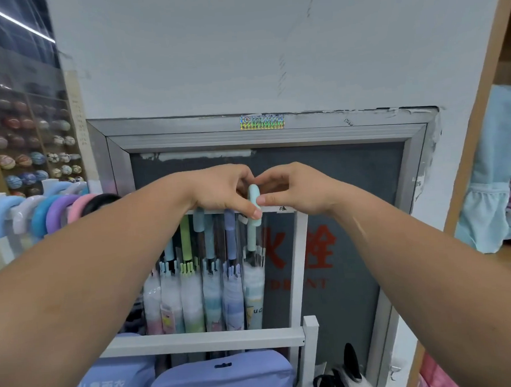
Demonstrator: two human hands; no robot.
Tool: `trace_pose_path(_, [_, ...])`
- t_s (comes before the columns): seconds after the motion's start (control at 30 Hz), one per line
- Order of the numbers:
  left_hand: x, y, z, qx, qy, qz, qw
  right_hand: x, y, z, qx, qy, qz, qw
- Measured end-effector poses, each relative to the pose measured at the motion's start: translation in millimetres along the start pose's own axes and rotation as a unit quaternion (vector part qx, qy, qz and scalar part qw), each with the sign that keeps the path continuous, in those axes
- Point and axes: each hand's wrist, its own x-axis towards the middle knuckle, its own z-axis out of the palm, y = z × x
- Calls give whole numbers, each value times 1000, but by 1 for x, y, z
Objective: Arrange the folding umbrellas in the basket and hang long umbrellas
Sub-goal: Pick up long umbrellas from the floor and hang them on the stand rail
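A long umbrella with a pale mint hooked handle (254, 220) hangs at the right end of the white rack's top rail (285, 208). My left hand (224, 192) pinches the hook from the left, thumb low on the handle. My right hand (293, 189) pinches the top of the same hook from the right. Several other long umbrellas (212, 285) in clear sleeves hang to its left on the rail. More curved pastel handles (55, 211) line a second rail at the far left. No basket or folding umbrellas are in view.
A white rack crossbar (203, 341) runs below, with blue raincoat packs (224, 380) under it. A grey hydrant cabinet door (339, 218) stands behind the rack. A wooden shelf with bags (498, 178) is at the right, and shelves of balls (27, 153) at the far left.
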Motion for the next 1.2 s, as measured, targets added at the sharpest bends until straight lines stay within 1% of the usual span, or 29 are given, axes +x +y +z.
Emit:
trace_pose_path(0.1, [6, 0, 0, 106, 7, -13, 994, 2, 0, 4, -78, -15, 5, 997])
trace_pose_path(0.2, [5, 1, 2, 151, 23, -17, 988, 1, -3, 4, -107, -28, 14, 994])
trace_pose_path(0.27, [1, -3, 4, 178, 53, -14, 983, 1, -3, 5, -126, -32, 20, 991])
trace_pose_path(0.33, [-6, -10, 5, 203, 90, -9, 975, 2, -1, 7, -148, -18, 30, 988])
trace_pose_path(0.4, [-16, -19, 5, 206, 109, -11, 972, 1, 1, 9, -169, -4, 35, 985])
trace_pose_path(0.5, [-30, -29, 7, 176, 107, -20, 978, -1, 2, 11, -204, 6, 34, 978])
trace_pose_path(0.6, [-34, -32, 14, 165, 128, -27, 978, -4, 0, 15, -252, 19, 36, 967])
trace_pose_path(0.77, [-35, -30, 24, 166, 164, -47, 971, -8, 0, 25, -262, 35, 35, 964])
trace_pose_path(1.0, [-42, -27, 27, 170, 150, -74, 971, -14, -3, 25, -290, 22, 47, 956])
trace_pose_path(1.1, [-46, -24, 30, 176, 151, -65, 971, -22, -7, 27, -314, 22, 60, 947])
trace_pose_path(1.2, [-52, -24, 31, 175, 159, -40, 971, -38, -14, 34, -318, 51, 82, 943])
